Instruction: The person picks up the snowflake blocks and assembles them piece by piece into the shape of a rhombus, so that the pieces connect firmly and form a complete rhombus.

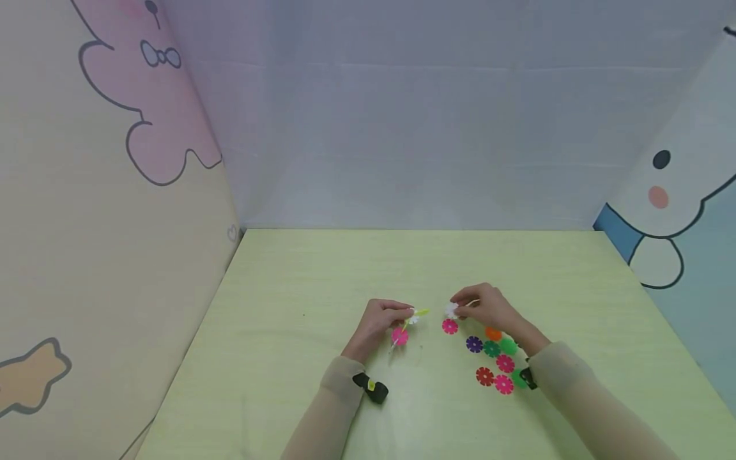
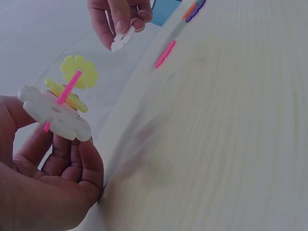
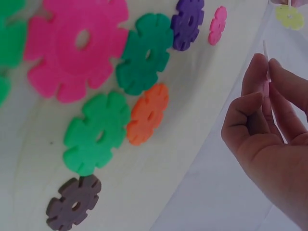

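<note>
My left hand (image 1: pixel 376 324) holds a small assembly of interlocking plastic snowflake discs. In the left wrist view its white disc (image 2: pixel 36 103) lies against the fingers, crossed by a pink disc (image 2: pixel 72 84) seen edge-on, with a yellow disc (image 2: pixel 86 72) at the far end. My right hand (image 1: pixel 489 308) pinches a single white snowflake disc (image 1: pixel 451 310) between thumb and fingertips, raised off the table and apart from the assembly. Just below that disc, a loose pink disc (image 1: pixel 450 326) lies on the table.
Several loose discs lie under and beside the right forearm, among them a purple disc (image 1: pixel 474 344), an orange disc (image 1: pixel 493 333), a red disc (image 1: pixel 485 376) and a brown disc (image 3: pixel 74 204). The pale wooden table (image 1: pixel 287 268) meets walls at the back and sides.
</note>
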Tool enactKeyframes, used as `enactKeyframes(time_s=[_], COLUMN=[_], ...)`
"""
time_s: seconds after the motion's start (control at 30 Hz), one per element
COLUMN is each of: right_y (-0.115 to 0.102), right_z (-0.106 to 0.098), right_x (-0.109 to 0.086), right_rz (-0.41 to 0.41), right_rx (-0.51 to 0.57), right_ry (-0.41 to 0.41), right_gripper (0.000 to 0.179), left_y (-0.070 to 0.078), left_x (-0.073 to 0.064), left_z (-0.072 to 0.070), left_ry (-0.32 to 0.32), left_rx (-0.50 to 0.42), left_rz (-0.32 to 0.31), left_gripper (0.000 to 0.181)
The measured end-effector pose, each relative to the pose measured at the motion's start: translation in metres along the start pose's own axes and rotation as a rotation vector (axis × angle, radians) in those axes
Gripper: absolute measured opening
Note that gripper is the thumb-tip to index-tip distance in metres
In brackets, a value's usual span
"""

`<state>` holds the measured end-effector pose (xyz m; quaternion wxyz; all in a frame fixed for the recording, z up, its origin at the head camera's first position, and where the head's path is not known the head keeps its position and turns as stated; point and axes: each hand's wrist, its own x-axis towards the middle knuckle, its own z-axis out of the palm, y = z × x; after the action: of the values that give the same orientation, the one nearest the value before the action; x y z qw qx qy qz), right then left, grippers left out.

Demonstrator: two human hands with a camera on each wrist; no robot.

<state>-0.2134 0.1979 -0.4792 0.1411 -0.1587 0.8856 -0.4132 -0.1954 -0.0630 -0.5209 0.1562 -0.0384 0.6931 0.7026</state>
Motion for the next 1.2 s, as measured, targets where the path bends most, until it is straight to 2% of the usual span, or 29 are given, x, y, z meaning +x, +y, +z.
enactKeyframes(time_s=[0.4, 0.67, 1.2], right_y=[-0.005, -0.008, -0.010], right_z=[0.011, 0.016, 0.018], right_x=[0.003, 0.003, 0.005], right_rz=[-0.007, -0.048, -0.006], right_rx=[0.073, 0.112, 0.176], right_ry=[-0.022, -0.029, -0.052], right_gripper=[0.023, 0.023, 0.028], left_y=[-0.003, -0.003, -0.005], left_x=[0.002, 0.003, 0.006], left_z=[0.000, 0.001, 0.002], left_ry=[-0.014, -0.015, -0.013], left_rx=[-0.004, -0.016, 0.000], left_rz=[-0.003, 0.011, 0.000], left_gripper=[0.015, 0.016, 0.014])
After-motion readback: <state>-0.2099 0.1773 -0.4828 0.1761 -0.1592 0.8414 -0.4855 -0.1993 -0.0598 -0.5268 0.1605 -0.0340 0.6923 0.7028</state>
